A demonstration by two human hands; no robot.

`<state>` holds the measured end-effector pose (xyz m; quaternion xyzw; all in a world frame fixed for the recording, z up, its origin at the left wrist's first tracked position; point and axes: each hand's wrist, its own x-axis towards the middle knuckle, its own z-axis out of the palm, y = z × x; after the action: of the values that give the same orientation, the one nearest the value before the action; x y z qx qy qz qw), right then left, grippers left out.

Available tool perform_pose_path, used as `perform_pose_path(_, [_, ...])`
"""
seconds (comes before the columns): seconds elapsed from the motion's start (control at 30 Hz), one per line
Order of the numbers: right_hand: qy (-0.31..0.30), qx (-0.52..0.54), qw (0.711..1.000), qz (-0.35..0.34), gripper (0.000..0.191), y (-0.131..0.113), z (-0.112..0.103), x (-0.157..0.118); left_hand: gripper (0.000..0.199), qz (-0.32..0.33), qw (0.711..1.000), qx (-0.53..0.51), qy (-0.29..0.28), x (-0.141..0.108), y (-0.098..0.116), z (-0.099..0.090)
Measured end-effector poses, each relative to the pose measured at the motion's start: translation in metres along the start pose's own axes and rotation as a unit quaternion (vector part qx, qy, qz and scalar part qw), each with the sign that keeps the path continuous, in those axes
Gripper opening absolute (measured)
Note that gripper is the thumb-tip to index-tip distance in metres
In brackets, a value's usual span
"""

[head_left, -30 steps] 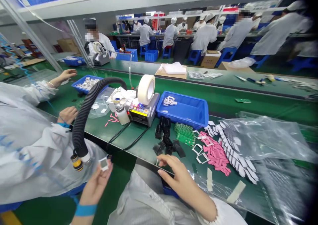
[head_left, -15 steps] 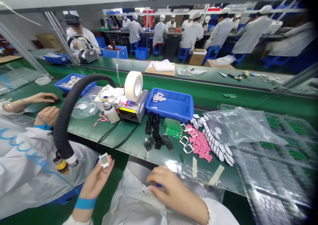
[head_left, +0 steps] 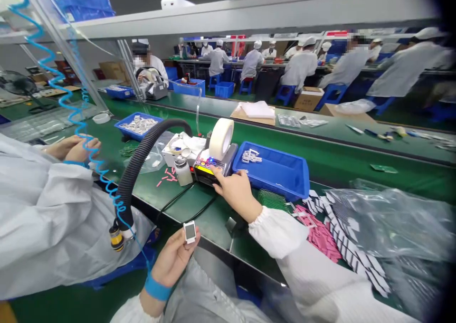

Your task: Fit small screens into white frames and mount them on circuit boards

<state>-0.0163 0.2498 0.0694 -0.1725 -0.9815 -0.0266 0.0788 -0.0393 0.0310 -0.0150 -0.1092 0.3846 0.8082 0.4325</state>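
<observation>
"What did the left hand (head_left: 173, 259) hold?"

"It pinched a small white-framed screen (head_left: 190, 232) between thumb and fingers, just off the near edge of the desk (head_left: 216, 223)."

"And the right hand (head_left: 237, 192)?"

"It was half open, index finger and thumb apart, at the front of the tape dispenser (head_left: 204, 170). I couldn't tell whether the fingertip touched."
</observation>
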Motion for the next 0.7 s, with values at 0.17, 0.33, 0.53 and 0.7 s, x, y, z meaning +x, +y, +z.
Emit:
perform_pose_path(0.17, [-0.016,-0.029,0.999,-0.021,0.054,0.003,-0.001,-0.001,0.011,0.033,0.999,0.008,0.005,0.012,0.01,0.003])
perform_pose_path(0.33, [0.0,-0.053,0.997,-0.059,0.046,0.002,-0.006,0.002,0.019,0.065,0.997,0.029,-0.024,0.019,0.007,0.019])
perform_pose_path(0.53, [0.114,-0.07,0.965,-0.227,0.036,-0.003,-0.004,0.009,0.032,0.122,0.987,0.092,-0.054,0.015,0.013,0.033])
perform_pose_path(0.7, [0.158,-0.047,0.948,-0.274,0.029,0.001,0.001,0.017,0.033,0.137,0.983,0.113,-0.054,0.012,0.018,0.03])
